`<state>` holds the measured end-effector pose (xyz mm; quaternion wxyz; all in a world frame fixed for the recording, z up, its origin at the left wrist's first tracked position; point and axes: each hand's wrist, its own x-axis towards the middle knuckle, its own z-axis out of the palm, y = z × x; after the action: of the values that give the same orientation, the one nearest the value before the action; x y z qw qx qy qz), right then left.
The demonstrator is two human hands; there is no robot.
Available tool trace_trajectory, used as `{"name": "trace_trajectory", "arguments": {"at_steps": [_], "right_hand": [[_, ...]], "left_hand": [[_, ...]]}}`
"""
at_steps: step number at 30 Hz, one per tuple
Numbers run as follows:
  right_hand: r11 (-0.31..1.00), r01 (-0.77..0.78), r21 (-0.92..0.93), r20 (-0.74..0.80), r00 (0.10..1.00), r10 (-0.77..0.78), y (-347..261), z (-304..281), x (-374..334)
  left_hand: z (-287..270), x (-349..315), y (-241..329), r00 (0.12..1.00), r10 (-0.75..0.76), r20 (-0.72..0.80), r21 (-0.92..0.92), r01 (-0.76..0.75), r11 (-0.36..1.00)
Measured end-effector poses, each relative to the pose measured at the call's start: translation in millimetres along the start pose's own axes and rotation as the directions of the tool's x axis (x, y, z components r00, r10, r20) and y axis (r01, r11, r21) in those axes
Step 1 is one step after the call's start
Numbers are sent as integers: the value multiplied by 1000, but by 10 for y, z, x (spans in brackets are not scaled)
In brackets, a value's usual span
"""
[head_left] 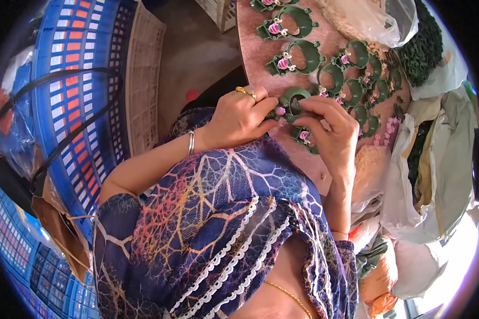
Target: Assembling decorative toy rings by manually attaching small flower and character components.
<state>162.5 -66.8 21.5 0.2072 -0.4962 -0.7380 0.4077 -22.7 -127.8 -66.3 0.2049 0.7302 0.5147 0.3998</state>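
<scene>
1. Clock directions are read from the green ring-shaped piece (pixel 287 98), twelve o'clock being the top of the view. This piece lies between the two hands, over the near edge of the pink table (pixel 319 162); a small pink flower (pixel 280 111) sits at its eight o'clock.
2. Left hand (pixel 242 116), at eight to nine o'clock: fingers curled, thumb and forefinger pinching the flowered end of the piece. A yellow finger ring (pixel 245 91) and a silver bangle (pixel 191 142) are worn.
3. Right hand (pixel 332 122), at four o'clock: thumb and bent fingertips grasp the ring's right side; whether they also pinch some smaller part cannot be told.
4. Similar flowered green rings: one upright of the held piece at twelve o'clock (pixel 305 57), another beyond it (pixel 298 22); one at five o'clock (pixel 304 136), partly beneath the right hand; a close cluster (pixel 351 91) at two to four o'clock.
5. Farther out: a clear plastic bag (pixel 404 21) and a dark green bundle (pixel 421 48) at two o'clock; small pink pieces (pixel 387 130) and a pale sack (pixel 446 165) at three to four.
6. At nine o'clock, well apart: a beige crate (pixel 145 80) and a blue basket (pixel 56 114).
</scene>
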Motion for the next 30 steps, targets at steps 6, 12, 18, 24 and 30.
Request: {"name": "trace_trajectory", "arguments": {"at_steps": [6, 12, 18, 24, 30], "right_hand": [[891, 261, -371, 92, 965, -244, -22, -11, 116], [910, 240, -339, 133, 969, -206, 64, 17, 160], [952, 126, -278, 144, 986, -89, 18, 26, 189], [965, -101, -242, 150, 979, 140, 35, 3, 261], [883, 165, -439, 231, 971, -66, -42, -31, 343]], "left_hand": [[2, 4, -5, 1000, 5, 14, 21, -6, 1000], [33, 14, -29, 1000, 24, 3, 24, -24, 999], [29, 20, -29, 999, 33, 10, 41, -33, 999], [29, 28, -31, 999, 53, 14, 48, -53, 997], [-9, 70, -24, 997, 74, 25, 24, -74, 997]]}}
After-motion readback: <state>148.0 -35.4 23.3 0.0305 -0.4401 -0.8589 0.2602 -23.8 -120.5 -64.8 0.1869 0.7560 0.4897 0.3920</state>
